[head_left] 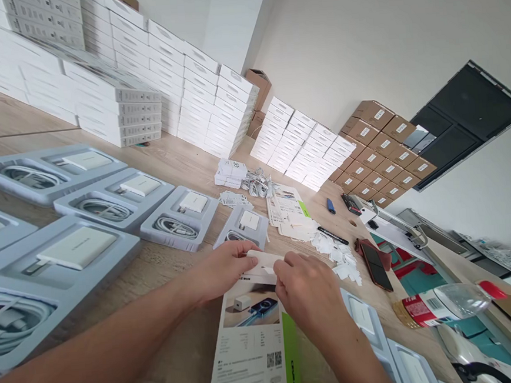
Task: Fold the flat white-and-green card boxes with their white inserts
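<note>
A flat printed packaging box point(250, 348), white with a green side stripe, a picture and QR codes, lies in front of me with its end flap away from me. My left hand point(229, 271) pinches the left corner of that white flap between thumb and fingers. On the flap's right corner, my right hand point(305, 291) is closed with its fingers curled; its fingertips are partly hidden. Just beyond my hands sits a pale plastic tray point(258, 229) with a white charger and a coiled cable, partly covered by my left hand.
More trays with chargers and cables point(182, 218) stand to the left, others point(367, 318) at the right. White box stacks point(212, 94) line the back. Paper scraps point(340, 255), a phone point(376, 264) and a plastic bottle point(445, 303) are on the right.
</note>
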Tool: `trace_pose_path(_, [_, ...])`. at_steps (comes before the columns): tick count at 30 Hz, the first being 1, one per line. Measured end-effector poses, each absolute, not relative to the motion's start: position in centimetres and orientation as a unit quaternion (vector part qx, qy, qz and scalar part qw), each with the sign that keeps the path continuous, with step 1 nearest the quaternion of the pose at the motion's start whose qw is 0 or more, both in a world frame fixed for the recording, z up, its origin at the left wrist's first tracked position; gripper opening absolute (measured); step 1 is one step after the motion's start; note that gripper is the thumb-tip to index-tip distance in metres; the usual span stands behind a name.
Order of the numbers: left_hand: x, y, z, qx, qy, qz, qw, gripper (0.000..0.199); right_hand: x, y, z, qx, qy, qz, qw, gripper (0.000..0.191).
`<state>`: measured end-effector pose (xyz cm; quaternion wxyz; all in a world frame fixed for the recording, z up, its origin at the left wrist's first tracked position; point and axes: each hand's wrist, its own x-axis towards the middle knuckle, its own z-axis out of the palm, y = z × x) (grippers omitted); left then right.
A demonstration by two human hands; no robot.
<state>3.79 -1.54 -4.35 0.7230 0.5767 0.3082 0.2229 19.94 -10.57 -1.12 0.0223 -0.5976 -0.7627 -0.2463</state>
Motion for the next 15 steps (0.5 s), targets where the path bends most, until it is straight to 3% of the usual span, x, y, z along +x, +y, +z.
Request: trace_pose_path(15, [3.7,-2.1,-3.4,0.745,0.328,0.244,0.527,0.026,19.2,-10.3,-1.7,-0.603,-0.76,-0.239,0.036,0.021])
